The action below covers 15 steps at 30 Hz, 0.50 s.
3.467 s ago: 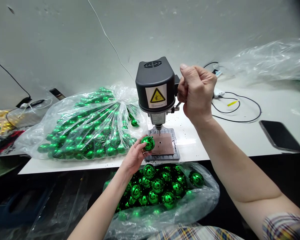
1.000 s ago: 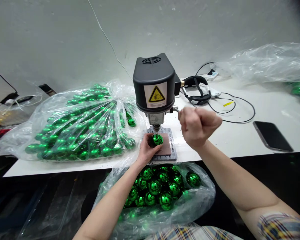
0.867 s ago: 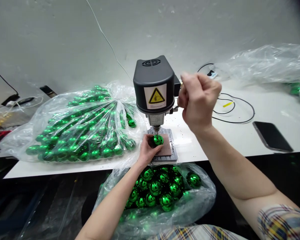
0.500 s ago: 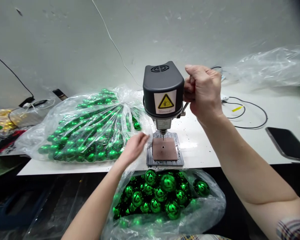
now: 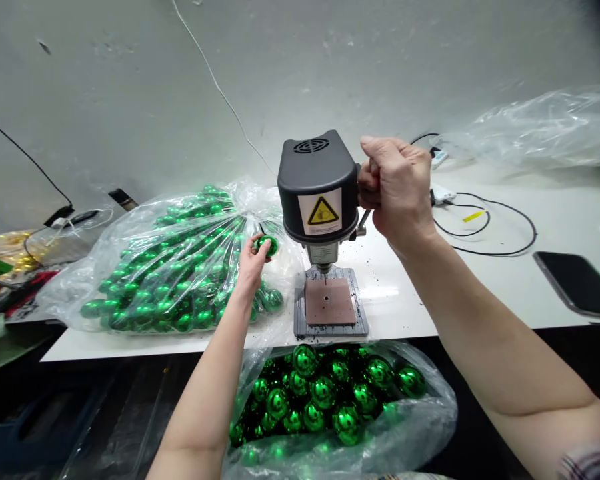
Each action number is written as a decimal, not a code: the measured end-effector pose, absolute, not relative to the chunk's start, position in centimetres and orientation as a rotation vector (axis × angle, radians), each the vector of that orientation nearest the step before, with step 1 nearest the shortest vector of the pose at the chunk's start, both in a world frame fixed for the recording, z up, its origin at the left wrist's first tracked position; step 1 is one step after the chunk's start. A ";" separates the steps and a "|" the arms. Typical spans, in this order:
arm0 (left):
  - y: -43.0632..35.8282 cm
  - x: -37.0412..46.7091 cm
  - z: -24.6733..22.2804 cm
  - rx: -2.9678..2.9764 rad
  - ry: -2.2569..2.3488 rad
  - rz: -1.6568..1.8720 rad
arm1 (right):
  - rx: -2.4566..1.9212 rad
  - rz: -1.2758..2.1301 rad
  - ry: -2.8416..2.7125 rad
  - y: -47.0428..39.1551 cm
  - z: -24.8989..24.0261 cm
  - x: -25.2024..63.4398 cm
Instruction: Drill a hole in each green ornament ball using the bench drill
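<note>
Green ball (image 5: 267, 246) in the left hand (image 5: 253, 257), at the gathered neck of the large bag (image 5: 70, 293), left of the drill (image 5: 317, 180). Pinched between thumb and fingers, thumb on the near side; cannot tell whether in contact with the plastic behind.

Left arm: reaching up and slightly rightward from the lower edge, forearm nearly straight in line with the wrist. Right arm: slanting up and left from the lower right corner, higher than the left. Right hand (image 5: 400, 190) curled into a fist round the lever (image 5: 364, 221) at the side of the drill, thumb along the top; grip end hidden inside the fist.

Labels: on the drill front, one white sticker (image 5: 320, 212) with a yellow warning triangle and a hand symbol; print beneath too small to read. One yellow tag (image 5: 475, 217) on a cord, no legible writing.

Counts: one ball in hand; two bags of green balls, the large one on the table (image 5: 405, 313), the front bag (image 5: 430, 427) below its edge, contents overlapping too much to count. One brown board (image 5: 330, 310) with one dark hole, on one grey base (image 5: 300, 320). One phone (image 5: 577, 283) at far right, screen dark.
</note>
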State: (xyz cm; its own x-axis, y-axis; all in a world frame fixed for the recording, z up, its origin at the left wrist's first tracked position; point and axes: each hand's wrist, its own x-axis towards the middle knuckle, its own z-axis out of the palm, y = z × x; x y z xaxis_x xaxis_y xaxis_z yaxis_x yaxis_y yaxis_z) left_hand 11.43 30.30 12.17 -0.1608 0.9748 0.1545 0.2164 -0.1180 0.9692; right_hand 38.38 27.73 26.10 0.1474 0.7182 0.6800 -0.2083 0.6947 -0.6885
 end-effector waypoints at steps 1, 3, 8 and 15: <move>29.1 11.7 12.8 1.217 1.270 1.328 | -0.503 0.708 -1.245 27.7 26.1 38.3; 26.5 12.5 13.8 0.978 1.077 1.189 | -0.524 0.726 -1.203 27.5 26.2 38.2; 21.6 14.6 13.6 0.844 0.977 0.998 | -0.567 0.806 -1.091 27.3 26.5 37.9; 20.4 15.7 10.2 1.214 1.210 0.844 | -0.643 0.890 -0.998 27.4 27.1 37.6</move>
